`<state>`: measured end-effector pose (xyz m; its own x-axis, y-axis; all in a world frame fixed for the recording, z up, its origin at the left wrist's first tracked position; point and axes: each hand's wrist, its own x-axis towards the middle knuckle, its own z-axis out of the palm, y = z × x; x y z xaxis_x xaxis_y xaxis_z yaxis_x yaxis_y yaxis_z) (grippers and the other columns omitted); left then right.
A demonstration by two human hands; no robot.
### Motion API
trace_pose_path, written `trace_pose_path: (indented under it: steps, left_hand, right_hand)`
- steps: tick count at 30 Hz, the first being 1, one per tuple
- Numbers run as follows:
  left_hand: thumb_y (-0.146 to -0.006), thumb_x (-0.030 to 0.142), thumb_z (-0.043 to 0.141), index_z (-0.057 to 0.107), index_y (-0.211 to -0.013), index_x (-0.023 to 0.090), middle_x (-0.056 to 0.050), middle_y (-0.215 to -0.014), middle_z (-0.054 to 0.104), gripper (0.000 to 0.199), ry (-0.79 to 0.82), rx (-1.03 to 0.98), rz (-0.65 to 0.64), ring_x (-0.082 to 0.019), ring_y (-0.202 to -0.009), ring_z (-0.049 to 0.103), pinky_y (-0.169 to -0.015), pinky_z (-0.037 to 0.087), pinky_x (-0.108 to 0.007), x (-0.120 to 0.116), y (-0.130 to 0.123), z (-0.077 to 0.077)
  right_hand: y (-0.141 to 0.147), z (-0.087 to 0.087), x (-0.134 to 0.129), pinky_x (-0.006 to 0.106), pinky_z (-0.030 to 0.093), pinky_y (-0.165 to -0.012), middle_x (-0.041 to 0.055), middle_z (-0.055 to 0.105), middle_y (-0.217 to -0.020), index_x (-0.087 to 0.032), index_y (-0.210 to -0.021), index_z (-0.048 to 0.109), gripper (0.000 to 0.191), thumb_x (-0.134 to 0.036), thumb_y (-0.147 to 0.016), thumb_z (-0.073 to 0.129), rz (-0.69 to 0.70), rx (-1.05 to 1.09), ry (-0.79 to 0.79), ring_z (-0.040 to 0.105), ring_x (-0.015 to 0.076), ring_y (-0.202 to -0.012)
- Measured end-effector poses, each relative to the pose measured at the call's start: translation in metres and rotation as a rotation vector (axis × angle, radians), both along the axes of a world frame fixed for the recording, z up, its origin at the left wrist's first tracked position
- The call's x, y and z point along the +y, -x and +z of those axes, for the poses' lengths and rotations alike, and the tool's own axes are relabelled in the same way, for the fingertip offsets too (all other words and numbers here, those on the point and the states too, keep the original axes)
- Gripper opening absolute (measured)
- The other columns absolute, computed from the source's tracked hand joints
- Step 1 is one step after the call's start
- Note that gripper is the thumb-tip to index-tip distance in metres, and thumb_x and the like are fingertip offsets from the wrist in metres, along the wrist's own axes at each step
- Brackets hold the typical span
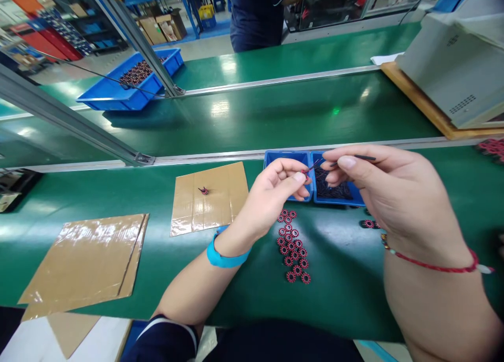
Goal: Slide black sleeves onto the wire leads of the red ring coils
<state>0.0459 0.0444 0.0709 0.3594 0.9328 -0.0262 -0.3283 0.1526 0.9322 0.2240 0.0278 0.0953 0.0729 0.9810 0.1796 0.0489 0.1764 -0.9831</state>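
Note:
My left hand [268, 197] pinches a small red-wound motor stator [304, 175] between thumb and fingertips, its thin wire leads pointing to the right. Facing it, my right hand [405, 194] grips a short black tube [364, 157] between thumb and index finger, close to the lead ends. Whether tube and leads touch I cannot tell. Behind the hands stand two small blue bins; the left bin [287, 154] is partly covered by my hand, and the right bin [359, 198] holds many dark thin pieces. Several red ring-shaped stators [293, 249] lie on the green table below.
One stator with leads [203, 191] sits on a cardboard sheet [208, 215]; a larger wrapped cardboard [84, 259] lies further left. Beyond a metal rail are a big blue tray [114, 92] of parts, a grey machine [452, 68] and a person in dark clothing [255, 16].

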Motion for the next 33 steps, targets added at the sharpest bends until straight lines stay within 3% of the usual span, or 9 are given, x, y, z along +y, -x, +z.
trace_pose_path:
  steps: [11, 15, 18, 22, 26, 29, 33]
  left_hand:
    - [-0.088, 0.025, 0.065, 0.064, -0.095, 0.019, 0.001, -0.071, 0.062, 0.009, -0.012, 0.002, 0.005, -0.011, -0.069, 0.061, -0.067, 0.049, -0.025, -0.001, -0.001, 0.001]
    - [-0.089, 0.026, 0.065, 0.064, -0.095, 0.019, 0.001, -0.072, 0.063, 0.009, -0.002, -0.017, 0.0, -0.011, -0.069, 0.062, -0.067, 0.05, -0.024, 0.0, 0.0, -0.001]
    - [-0.088, 0.026, 0.066, 0.064, -0.095, 0.018, 0.0, -0.075, 0.066, 0.011, 0.023, -0.047, 0.006, -0.01, -0.07, 0.063, -0.069, 0.051, -0.023, 0.001, 0.0, -0.001]
    - [-0.086, 0.024, 0.069, 0.064, -0.096, 0.017, -0.001, -0.082, 0.07, 0.012, 0.085, -0.186, -0.009, -0.008, -0.069, 0.065, -0.07, 0.053, -0.022, 0.002, -0.001, 0.001]
    - [-0.084, 0.026, 0.073, 0.069, -0.108, 0.017, -0.002, -0.085, 0.071, 0.026, 0.086, -0.246, -0.064, -0.009, -0.069, 0.066, -0.067, 0.053, -0.022, 0.002, -0.001, 0.005]
    - [-0.082, 0.026, 0.075, 0.072, -0.111, 0.017, -0.002, -0.081, 0.07, 0.031, 0.098, -0.17, -0.122, -0.009, -0.067, 0.065, -0.065, 0.053, -0.02, 0.001, -0.003, 0.006]
    - [-0.081, 0.028, 0.077, 0.076, -0.104, 0.017, -0.002, -0.08, 0.071, 0.025, 0.118, 0.018, -0.124, -0.009, -0.067, 0.065, -0.066, 0.053, -0.018, 0.0, -0.006, 0.005]
  right_hand:
    - [0.001, 0.003, -0.003, 0.025, 0.056, -0.061, 0.0006, 0.075, -0.077, -0.028, -0.092, 0.081, 0.011, -0.027, -0.089, 0.07, 0.0, -0.096, 0.02, 0.068, 0.013, -0.068]
    - [0.002, 0.005, -0.004, 0.027, 0.054, -0.065, 0.0042, 0.077, -0.094, -0.023, -0.071, 0.075, 0.025, -0.027, -0.092, 0.064, -0.024, -0.211, -0.049, 0.07, 0.0157, -0.08]
    - [0.001, 0.004, -0.003, 0.029, 0.053, -0.069, 0.0047, 0.078, -0.101, -0.021, -0.065, 0.069, 0.031, -0.027, -0.094, 0.06, -0.054, -0.282, -0.097, 0.071, 0.0187, -0.089]
    - [-0.001, -0.002, 0.005, 0.033, 0.051, -0.08, 0.0055, 0.078, -0.1, -0.021, -0.073, 0.07, 0.028, -0.024, -0.095, 0.052, -0.104, -0.603, -0.172, 0.071, 0.0224, -0.099]
    - [0.002, -0.008, 0.011, 0.032, 0.048, -0.07, 0.007, 0.077, -0.101, -0.02, -0.097, 0.076, 0.031, -0.023, -0.096, 0.045, 0.055, -1.146, -0.079, 0.071, 0.0228, -0.091]
    - [0.004, -0.007, 0.01, 0.03, 0.046, -0.069, 0.0075, 0.077, -0.098, -0.019, -0.094, 0.076, 0.034, -0.023, -0.098, 0.042, 0.182, -1.25, -0.075, 0.071, 0.0222, -0.091]
    - [-0.001, -0.003, 0.007, 0.033, 0.046, -0.069, 0.0113, 0.076, -0.097, -0.014, -0.09, 0.075, 0.03, -0.022, -0.096, 0.046, 0.221, -1.253, -0.112, 0.071, 0.0262, -0.089]
